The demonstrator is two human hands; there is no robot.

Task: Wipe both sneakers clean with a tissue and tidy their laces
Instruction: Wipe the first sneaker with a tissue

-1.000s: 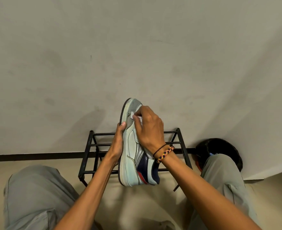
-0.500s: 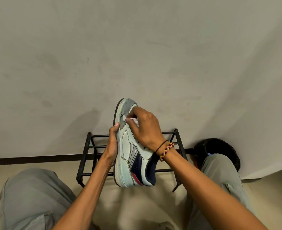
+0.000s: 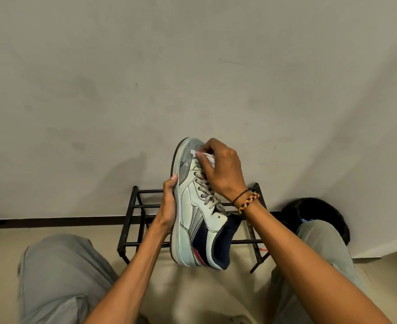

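My right hand (image 3: pixel 223 168) is curled around a crumpled white tissue (image 3: pixel 207 157), pinching it and pressing it onto the grey toe cap of the sneaker (image 3: pixel 192 213). On that wrist I can see a thin black band and a braided bracelet (image 3: pixel 247 203) in yellow, red and dark strands. My left hand (image 3: pixel 169 206) grips the sneaker along its sole edge, thumb up the side near the toe, fingers wrapped behind where I cannot see them.

The sneaker is held up in the air between my knees, toe pointing up and away from me, heel down toward the floor, tilted a little to the right. Its upper is pale, off-white with a greenish cast, with grey striped panels at the side, a navy perforated heel section, a red stripe low at the heel and a navy lining. The grey laces (image 3: pixel 208 194) are threaded through the eyelets and look loose and uneven near the top. The midsole is light with a dark outsole rim.

Behind the sneaker stands a black metal shoe rack (image 3: pixel 132 220) against the wall (image 3: pixel 192 66); I see nothing on the bars that show. To the right, partly behind my right knee, sits a dark round bin (image 3: pixel 321 209); something pale blue shows at its edge, but I cannot tell what is inside.
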